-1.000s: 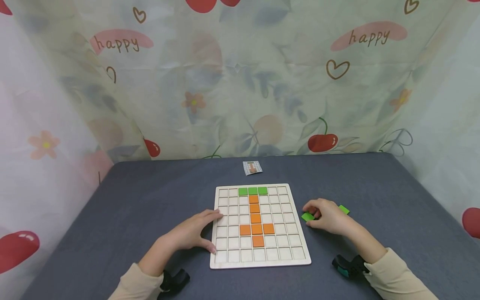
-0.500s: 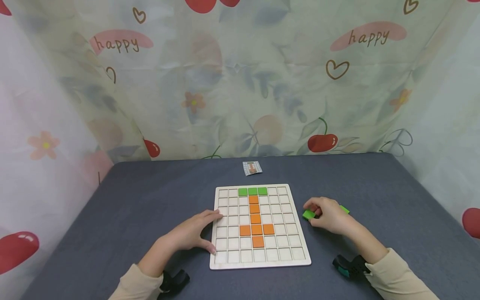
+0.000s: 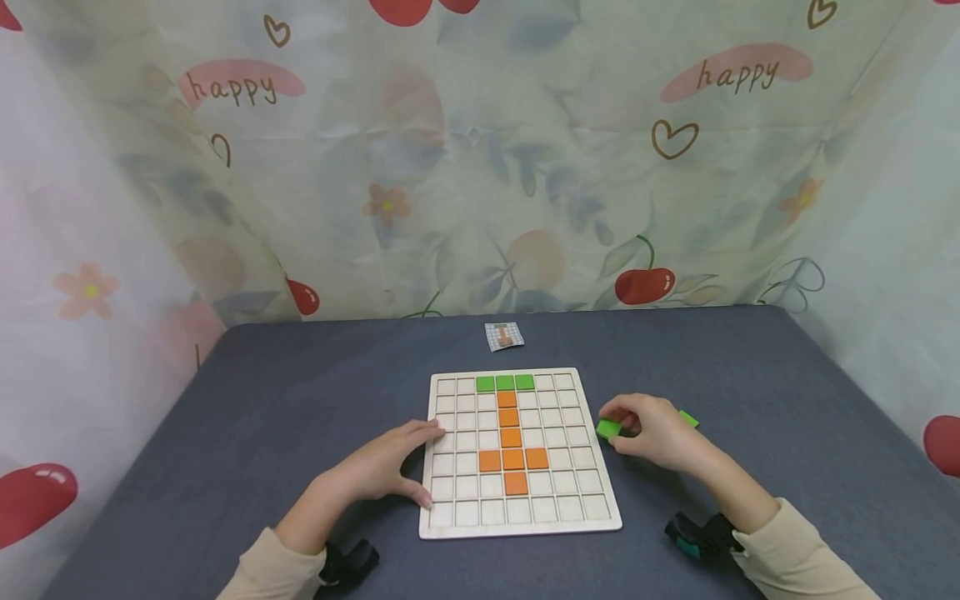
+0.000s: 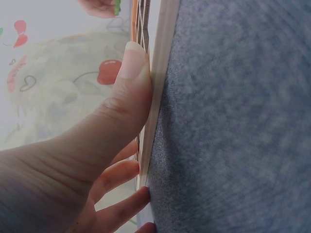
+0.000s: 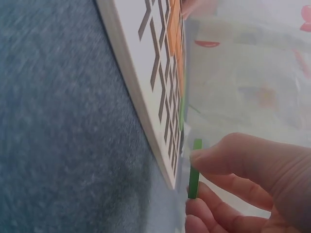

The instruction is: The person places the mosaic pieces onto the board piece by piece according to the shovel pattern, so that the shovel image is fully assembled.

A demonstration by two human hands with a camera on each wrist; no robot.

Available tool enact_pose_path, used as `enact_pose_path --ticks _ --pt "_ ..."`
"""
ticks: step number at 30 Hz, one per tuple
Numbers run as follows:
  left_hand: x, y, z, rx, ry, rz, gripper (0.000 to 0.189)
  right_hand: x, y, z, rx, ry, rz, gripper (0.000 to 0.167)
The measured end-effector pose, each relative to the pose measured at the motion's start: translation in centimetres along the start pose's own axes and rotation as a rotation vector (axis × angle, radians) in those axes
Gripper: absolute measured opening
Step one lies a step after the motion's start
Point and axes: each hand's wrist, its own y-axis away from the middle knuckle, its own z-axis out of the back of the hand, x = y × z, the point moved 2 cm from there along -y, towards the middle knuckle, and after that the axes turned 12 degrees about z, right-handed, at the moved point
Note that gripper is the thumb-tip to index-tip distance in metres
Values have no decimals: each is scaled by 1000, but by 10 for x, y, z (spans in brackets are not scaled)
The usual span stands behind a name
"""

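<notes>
My right hand [image 3: 654,432] pinches a small square green tile [image 3: 608,428] between thumb and fingers, just right of the board. In the right wrist view that tile [image 5: 195,180] stands edge-on, the thumb on one face and the fingers on the other. The white grid board [image 3: 521,529] lies flat on the table. My left hand [image 3: 382,462] rests at its left edge, fingers loosely extended and thumb [image 4: 131,73] against the border. Several orange tiles [image 3: 513,459] form a cross on the grid. A row of three green tiles [image 3: 506,382] lies along the top.
Another green piece [image 3: 688,418] lies on the table, partly hidden behind the right hand. A small printed card [image 3: 504,336] is beyond the board. Dark cloth covers the table [image 3: 300,367], and a patterned curtain [image 3: 472,167] hangs behind it.
The green tile has been lifted and tilted in my right hand's fingers, shifting slightly left toward the board. My left hand has stayed at the board's edge.
</notes>
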Motion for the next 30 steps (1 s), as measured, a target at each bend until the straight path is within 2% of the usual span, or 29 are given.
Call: enact_pose_path --ticks 16,30 --pt "0 0 0 2 -1 11 92 20 -1 -7 8 -78 85 26" --pt "1 0 -1 -3 -6 10 92 31 -3 -16 62 -119 146 23"
